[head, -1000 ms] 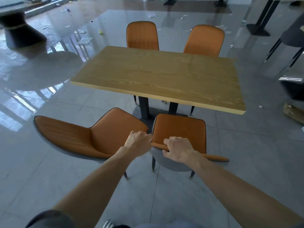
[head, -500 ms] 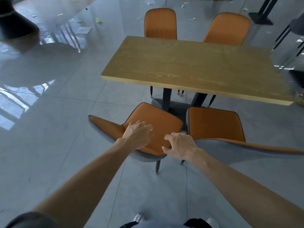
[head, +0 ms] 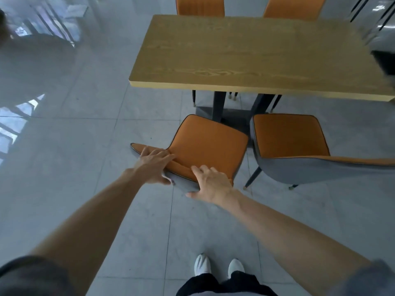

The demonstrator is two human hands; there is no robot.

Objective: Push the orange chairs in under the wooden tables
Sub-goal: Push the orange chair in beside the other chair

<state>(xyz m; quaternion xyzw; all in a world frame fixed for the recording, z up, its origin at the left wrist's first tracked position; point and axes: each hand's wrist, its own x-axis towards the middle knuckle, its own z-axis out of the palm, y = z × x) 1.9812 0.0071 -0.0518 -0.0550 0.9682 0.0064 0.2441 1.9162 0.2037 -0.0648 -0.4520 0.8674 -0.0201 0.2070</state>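
A wooden table (head: 245, 54) stands ahead of me. On its near side the left orange chair (head: 209, 146) is turned askew, its seat pointing at the table's left half. My left hand (head: 155, 165) lies over the top of its backrest, fingers on the orange front and thumb behind. My right hand (head: 210, 183) grips the same backrest further right. The right orange chair (head: 286, 135) faces the table squarely, its seat just short of the table's edge. Two more orange chairs (head: 199, 6) (head: 294, 7) stand tucked in on the far side.
The floor is glossy grey tile with window reflections at the left (head: 19, 116). The table's dark pedestal (head: 220, 107) sits between the near chairs. Dark chair legs (head: 367, 9) show at the top right. My white shoes (head: 218, 267) stand behind the left chair.
My hands left the right chair's backrest and moved over to the left chair, closing on its backrest. My view shifted left and closer; the left chair has swung round toward the table.
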